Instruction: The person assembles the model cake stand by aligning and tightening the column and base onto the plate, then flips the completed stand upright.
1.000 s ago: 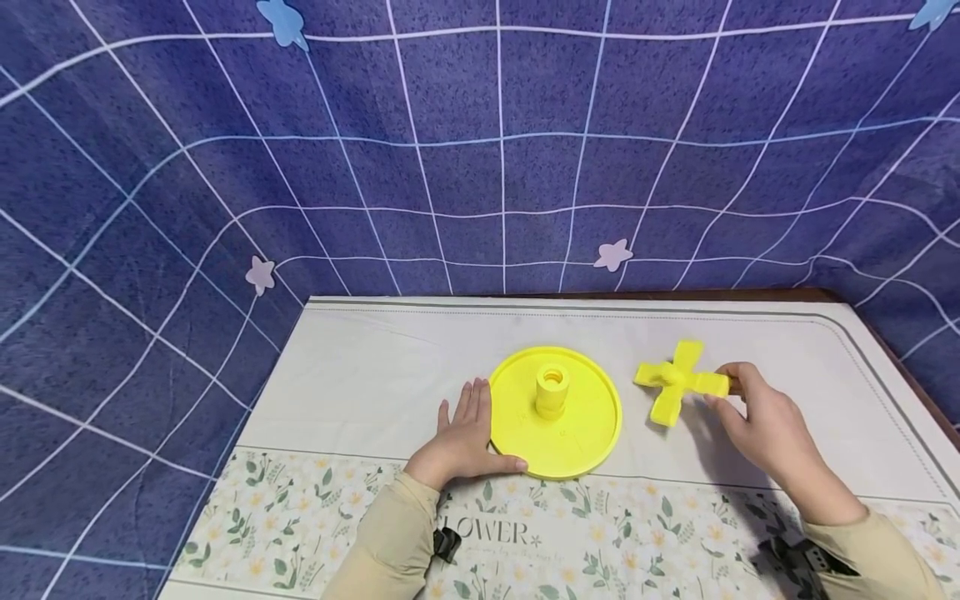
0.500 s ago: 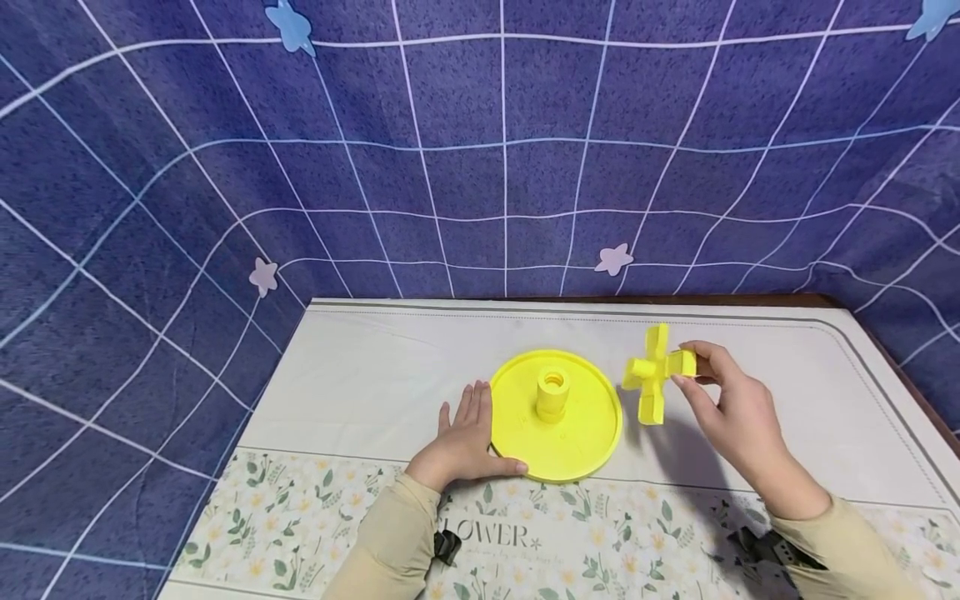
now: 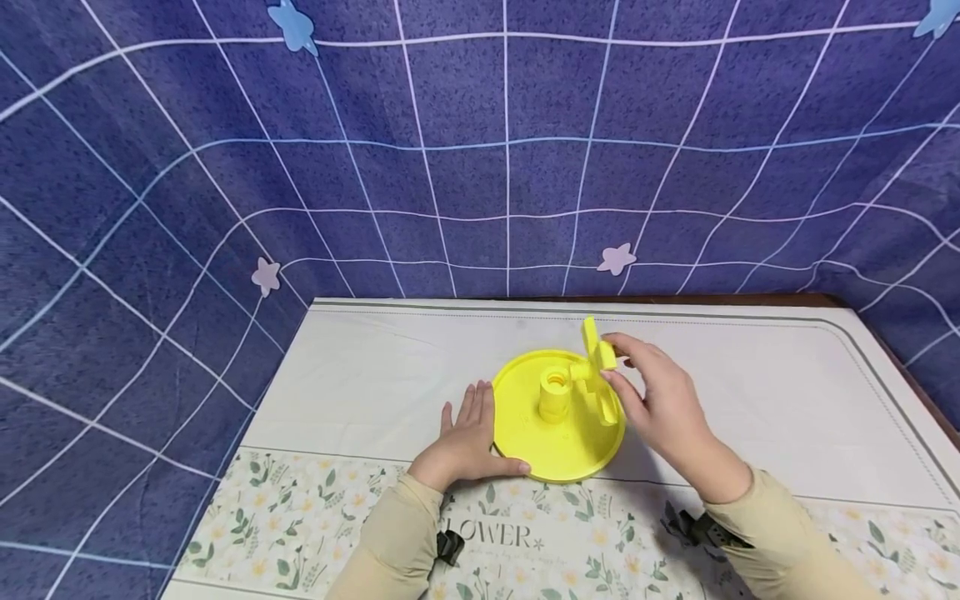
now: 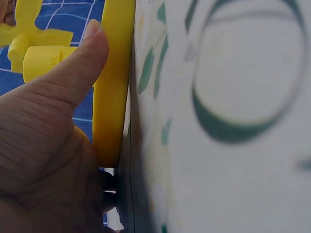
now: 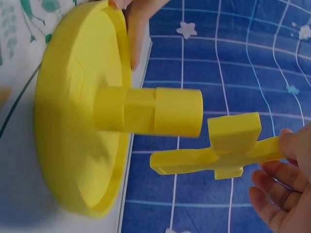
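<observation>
A yellow round dish-like base with a raised rim lies flat on the table. From its middle rises a yellow hollow post. My left hand rests against the base's left side with fingers straight; its thumb lies along the front edge. My right hand pinches one arm of a yellow four-armed cross piece, tilted nearly on edge above the base's right half. The cross's central stub points toward the post top. In the right wrist view, the cross is apart from the post.
A white cloth with a flowered strip covers the table. Blue grid-patterned fabric with stars hangs behind and to both sides. The table's dark back edge shows below it.
My right hand has carried the cross piece leftward from the table's right side to over the base, turning it from facing up to nearly on edge. My left hand has stayed at the base.
</observation>
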`<state>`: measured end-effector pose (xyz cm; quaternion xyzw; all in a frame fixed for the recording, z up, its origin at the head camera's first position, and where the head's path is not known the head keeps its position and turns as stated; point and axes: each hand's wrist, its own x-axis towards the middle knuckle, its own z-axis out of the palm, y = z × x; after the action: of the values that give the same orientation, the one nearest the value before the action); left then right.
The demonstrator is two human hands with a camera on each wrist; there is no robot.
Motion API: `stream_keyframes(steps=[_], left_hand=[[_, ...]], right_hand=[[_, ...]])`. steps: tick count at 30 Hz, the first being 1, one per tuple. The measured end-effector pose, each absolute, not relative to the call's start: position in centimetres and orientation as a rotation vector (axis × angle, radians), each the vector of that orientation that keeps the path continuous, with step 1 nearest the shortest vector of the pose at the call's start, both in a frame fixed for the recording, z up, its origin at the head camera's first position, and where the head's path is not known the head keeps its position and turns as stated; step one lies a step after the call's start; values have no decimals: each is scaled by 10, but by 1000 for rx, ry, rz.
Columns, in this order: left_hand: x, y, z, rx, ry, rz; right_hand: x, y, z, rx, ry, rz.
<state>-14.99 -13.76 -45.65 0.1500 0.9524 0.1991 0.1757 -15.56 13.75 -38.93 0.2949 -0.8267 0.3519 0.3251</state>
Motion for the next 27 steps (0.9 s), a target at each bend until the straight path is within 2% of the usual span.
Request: stream_keyframes(steps=[12, 27], left_hand=[[-149, -137, -458, 417, 2692, 535], [-151, -137, -462, 421, 2692, 507]], right_hand=[[-160, 107, -400, 1060, -2010, 641], [-155, 90, -408, 1217, -2172, 256]])
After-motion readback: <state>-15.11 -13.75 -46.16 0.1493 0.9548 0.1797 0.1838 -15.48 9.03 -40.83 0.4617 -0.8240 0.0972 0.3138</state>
